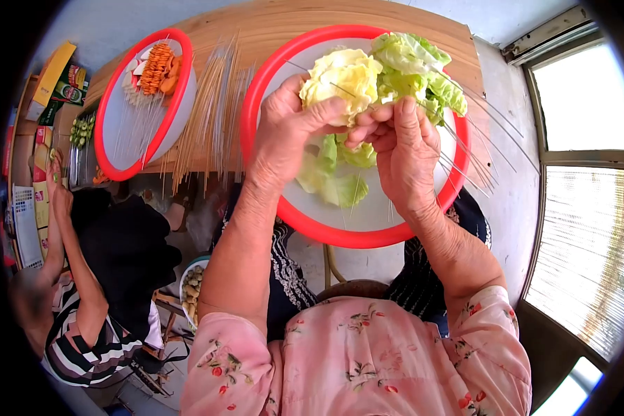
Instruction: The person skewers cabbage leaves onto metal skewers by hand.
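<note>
My left hand (284, 128) is closed around a bunch of pale yellow lettuce leaves (340, 73), its thumb pressed along the lower edge. A thin metal skewer (344, 92) pokes out of the leaves. Close beside it, my right hand (410, 156) pinches a pale lettuce leaf between thumb and fingers; the fingertips partly hide it. Both hands are above a white basin with a red rim (374, 239). Greener lettuce (412, 62) on metal skewers rests at the basin's far right edge. Loose lettuce leaves (340, 184) lie in the basin below my hands.
On the wooden table (270, 24), a second red-rimmed basin (102, 132) holds skewered orange slices (157, 68). Many bamboo skewers (201, 104) lie between the basins. At left, a person in a striped top (93, 360) handles something green. A bucket (193, 295) stands below; a window (589, 208) is at right.
</note>
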### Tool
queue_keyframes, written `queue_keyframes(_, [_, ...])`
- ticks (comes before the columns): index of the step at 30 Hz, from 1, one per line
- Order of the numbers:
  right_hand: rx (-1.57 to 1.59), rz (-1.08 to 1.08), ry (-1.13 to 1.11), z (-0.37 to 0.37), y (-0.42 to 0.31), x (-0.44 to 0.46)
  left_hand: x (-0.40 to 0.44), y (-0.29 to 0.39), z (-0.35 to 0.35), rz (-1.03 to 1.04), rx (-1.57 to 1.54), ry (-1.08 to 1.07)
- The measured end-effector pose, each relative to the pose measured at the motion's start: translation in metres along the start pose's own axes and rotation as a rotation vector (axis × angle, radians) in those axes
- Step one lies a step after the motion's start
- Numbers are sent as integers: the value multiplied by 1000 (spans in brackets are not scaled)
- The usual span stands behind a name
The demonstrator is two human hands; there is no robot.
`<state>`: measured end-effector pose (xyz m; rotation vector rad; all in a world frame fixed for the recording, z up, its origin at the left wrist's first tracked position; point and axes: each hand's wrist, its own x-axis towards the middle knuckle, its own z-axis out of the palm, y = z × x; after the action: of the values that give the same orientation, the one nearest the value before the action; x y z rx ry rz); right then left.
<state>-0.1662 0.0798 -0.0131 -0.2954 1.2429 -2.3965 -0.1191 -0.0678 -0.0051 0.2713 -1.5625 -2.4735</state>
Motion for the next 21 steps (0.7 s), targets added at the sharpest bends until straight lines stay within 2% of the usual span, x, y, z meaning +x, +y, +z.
queue_keyframes(1, [5, -6, 1, -1, -3, -2, 0, 8, -3, -21, 13, -77])
queue_keyframes(4, [-49, -77, 6, 1, -10, -6, 8, 5, -31, -6, 65, 42])
queue_keyframes(7, [-69, -133, -31, -6, -11, -6, 8, 3, -44, -68, 462, 81])
queue_keyframes(10, [-66, -162, -27, -11, -13, -4, 9, -15, -56, 41, 1188, -64])
queue_keyframes(11, [-56, -166, -23, -12, -13, -1, 8, -22, -60, 59, 1326, -124])
queue_keyframes(14, [-49, -172, -8, -16, -14, 3, 9, -24, -61, -150, 1622, -313])
queue_keyframes(17, [-56, -175, 10, -20, -15, 4, 6, -31, -64, -132, 1659, -336])
queue_keyframes(20, [-68, -182, 17, -22, -14, 6, 7, -38, -56, -225, 1592, -498])
queue_keyframes(21, [-71, -180, 16, -21, -15, 6, 9, -45, -53, -285, 1657, -522])
